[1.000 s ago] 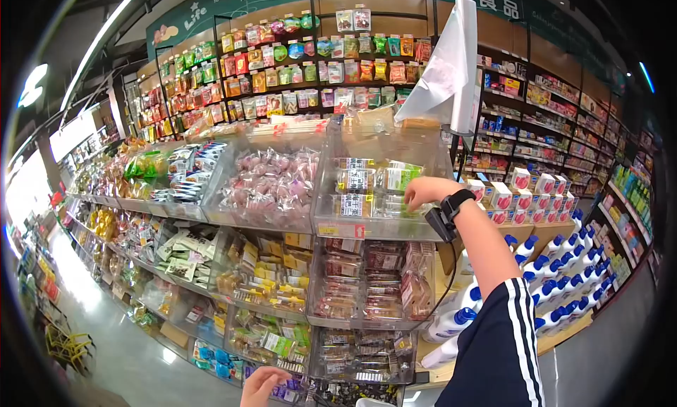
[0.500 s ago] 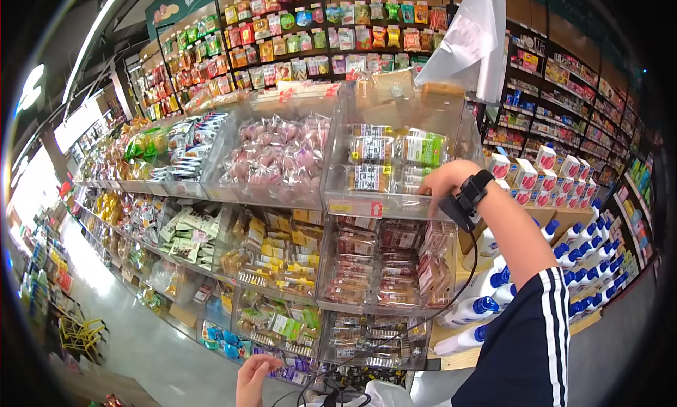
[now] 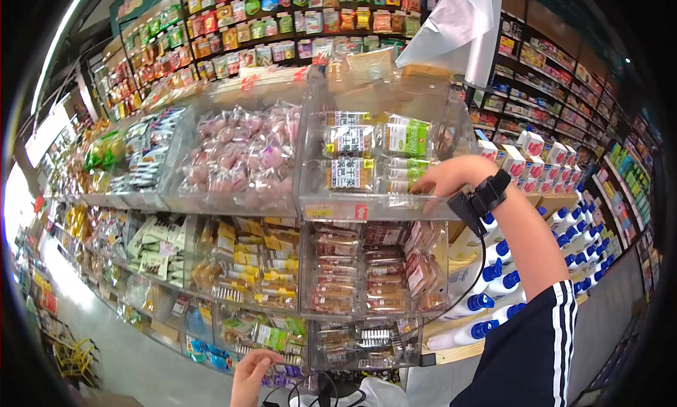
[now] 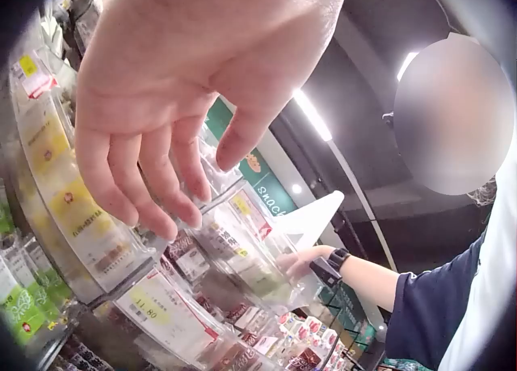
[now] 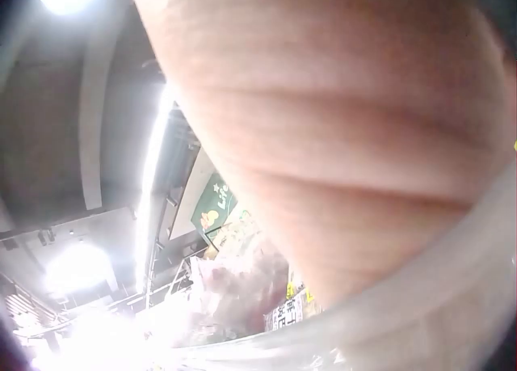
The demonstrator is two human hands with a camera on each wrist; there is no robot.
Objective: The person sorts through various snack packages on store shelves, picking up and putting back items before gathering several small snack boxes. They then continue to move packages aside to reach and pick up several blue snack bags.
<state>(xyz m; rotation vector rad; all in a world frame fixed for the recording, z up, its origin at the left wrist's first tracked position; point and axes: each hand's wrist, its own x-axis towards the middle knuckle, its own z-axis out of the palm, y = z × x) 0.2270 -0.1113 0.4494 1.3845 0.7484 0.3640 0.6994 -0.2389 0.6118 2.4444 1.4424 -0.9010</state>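
My right hand [image 3: 455,175] reaches over the right side of a clear plastic bin [image 3: 402,211] on the top shelf, palm downward. Its fingers are bent down beside a stack of small wrapped packs [image 3: 403,173]; I cannot tell whether they grip one. Behind them lies a green and white snack pack [image 3: 409,136], and to the left are packs with black-and-white labels [image 3: 350,137]. My left hand [image 3: 252,373] hangs low before the lower shelves, holding nothing. In the left wrist view its fingers [image 4: 129,177] droop loosely. Skin fills much of the right wrist view, hiding the fingertips.
Left of the bin sits another with pinkish wrapped snacks [image 3: 243,149]. Below are bins of brown packs [image 3: 338,266] and yellow packs [image 3: 275,266]. White bottles with blue caps [image 3: 504,280] stand at the right under small boxes [image 3: 518,163]. A plastic bag roll [image 3: 483,44] rises behind.
My right hand has gone from above the packs down into the bin's right front area, its fingers now lower. The head view has tilted downward. My left hand stays low and empty.
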